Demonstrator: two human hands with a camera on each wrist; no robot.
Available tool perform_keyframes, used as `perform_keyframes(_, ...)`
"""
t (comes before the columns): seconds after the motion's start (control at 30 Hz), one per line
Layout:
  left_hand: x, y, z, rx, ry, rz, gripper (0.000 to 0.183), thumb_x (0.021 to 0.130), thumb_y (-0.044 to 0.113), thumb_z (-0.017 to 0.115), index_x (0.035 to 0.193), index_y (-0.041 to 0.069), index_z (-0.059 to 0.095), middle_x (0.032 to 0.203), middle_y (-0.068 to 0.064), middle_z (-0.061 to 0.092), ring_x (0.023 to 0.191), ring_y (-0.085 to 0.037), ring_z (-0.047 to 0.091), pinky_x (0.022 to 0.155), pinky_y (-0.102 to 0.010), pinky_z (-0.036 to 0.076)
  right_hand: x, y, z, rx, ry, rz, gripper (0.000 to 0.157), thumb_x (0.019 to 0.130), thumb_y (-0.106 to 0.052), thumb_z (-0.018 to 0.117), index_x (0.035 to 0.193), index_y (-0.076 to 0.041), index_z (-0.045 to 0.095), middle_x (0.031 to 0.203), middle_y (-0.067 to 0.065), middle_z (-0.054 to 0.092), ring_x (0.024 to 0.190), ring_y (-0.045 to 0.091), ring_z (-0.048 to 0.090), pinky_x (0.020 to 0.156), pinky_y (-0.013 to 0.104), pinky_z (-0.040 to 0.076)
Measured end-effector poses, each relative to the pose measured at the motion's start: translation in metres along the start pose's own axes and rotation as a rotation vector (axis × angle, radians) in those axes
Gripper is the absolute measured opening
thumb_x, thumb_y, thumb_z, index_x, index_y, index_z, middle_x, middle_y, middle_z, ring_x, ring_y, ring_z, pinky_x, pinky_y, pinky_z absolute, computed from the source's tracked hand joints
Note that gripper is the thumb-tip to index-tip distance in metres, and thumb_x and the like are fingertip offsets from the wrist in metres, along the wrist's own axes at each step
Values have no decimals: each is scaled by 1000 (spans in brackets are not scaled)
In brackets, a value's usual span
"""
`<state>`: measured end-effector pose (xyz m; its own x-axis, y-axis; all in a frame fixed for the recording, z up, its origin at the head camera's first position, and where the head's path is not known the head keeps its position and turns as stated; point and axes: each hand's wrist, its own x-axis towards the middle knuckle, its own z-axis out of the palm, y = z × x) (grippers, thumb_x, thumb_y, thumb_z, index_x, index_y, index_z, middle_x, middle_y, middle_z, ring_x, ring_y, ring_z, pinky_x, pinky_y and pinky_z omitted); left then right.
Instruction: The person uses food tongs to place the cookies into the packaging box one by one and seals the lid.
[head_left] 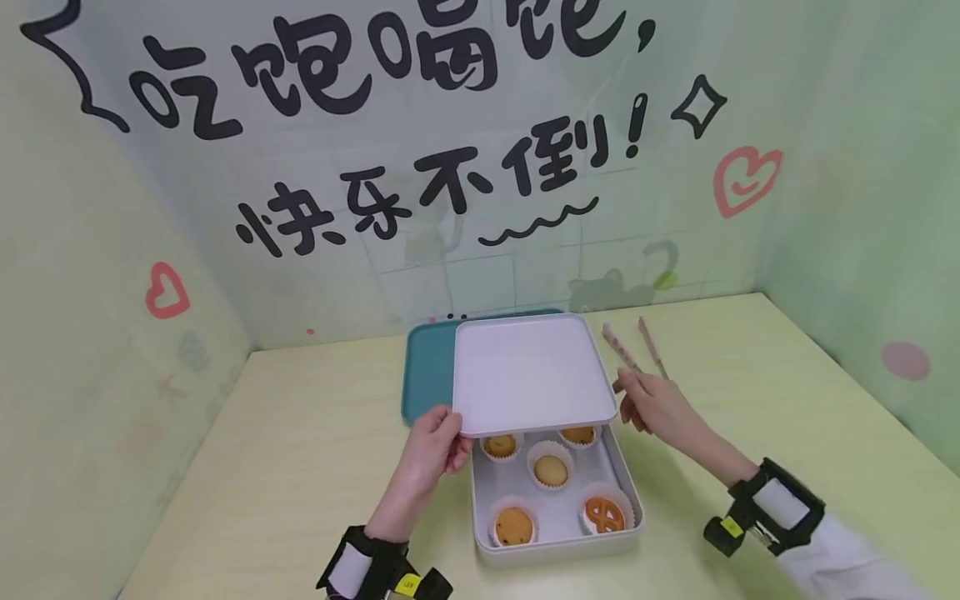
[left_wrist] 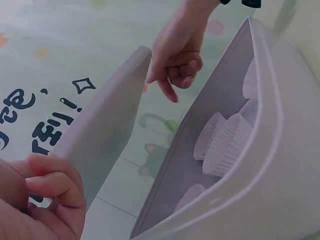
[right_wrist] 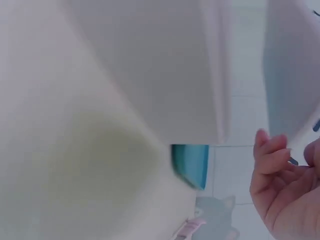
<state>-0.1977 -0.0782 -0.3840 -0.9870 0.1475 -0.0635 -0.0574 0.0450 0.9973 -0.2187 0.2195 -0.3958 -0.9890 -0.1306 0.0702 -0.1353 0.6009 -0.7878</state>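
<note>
A white rectangular lid is held tilted above the back part of a white box. My left hand pinches the lid's near left corner, thumb and fingers curled at its edge, as the left wrist view also shows. My right hand is beside the lid's right edge with loosely bent fingers; whether a fingertip touches the edge I cannot tell. Inside the box sit several cookies in white paper cups, among them a round cookie and a pretzel-shaped one. The lid hides the box's back.
Partly behind the lid, a teal tray lies on the pale wooden table. Two slim pinkish sticks lie behind my right hand. A printed curtain or wall covering rises along the table's back and sides.
</note>
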Motion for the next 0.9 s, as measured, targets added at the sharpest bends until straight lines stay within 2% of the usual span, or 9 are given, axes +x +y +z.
perform_keyframes(0.1,-4,-1,-1,11,-14,-2,15,91,2,37,77,0,41,57,-1,46,42,-6,36,40,-17,27,15,-7,-6,185,-29,38,51,101,-37,34,93,9,54,58,2,49,45,9,39,41,22,32)
perform_keyframes(0.23,-7,0,-6,64,-62,-19,15,92,5,38,79,1,42,57,0,47,42,-6,36,41,-18,28,26,-10,-7,345,-106,88,41,99,-32,42,93,8,51,55,-2,38,46,6,34,44,21,28)
perform_keyframes(0.37,-1,5,-15,179,-111,-10,20,95,14,44,78,1,45,57,-1,45,43,-9,35,42,-20,27,25,-11,-9,395,-121,73,32,99,-22,43,101,10,51,55,-3,37,46,6,34,45,20,30)
perform_keyframes(0.5,19,13,-22,264,-102,46,29,96,25,49,80,1,50,57,-1,41,45,-11,33,43,-21,26,22,-14,-12,412,-114,38,33,100,-20,42,100,12,49,55,-3,39,46,5,35,45,20,29)
perform_keyframes(0.7,47,16,-21,287,-70,32,31,96,27,48,87,-2,55,58,1,37,48,-9,34,45,-20,29,21,-19,-12,391,-132,24,35,99,-22,43,100,13,50,56,-2,41,46,7,35,47,22,31)
perform_keyframes(0.9,50,19,-24,297,-75,18,29,96,26,49,85,-1,54,57,0,36,48,-10,32,45,-21,27,24,-19,-15,418,-179,86,35,98,-25,46,102,9,52,60,-1,44,51,8,40,50,20,35)
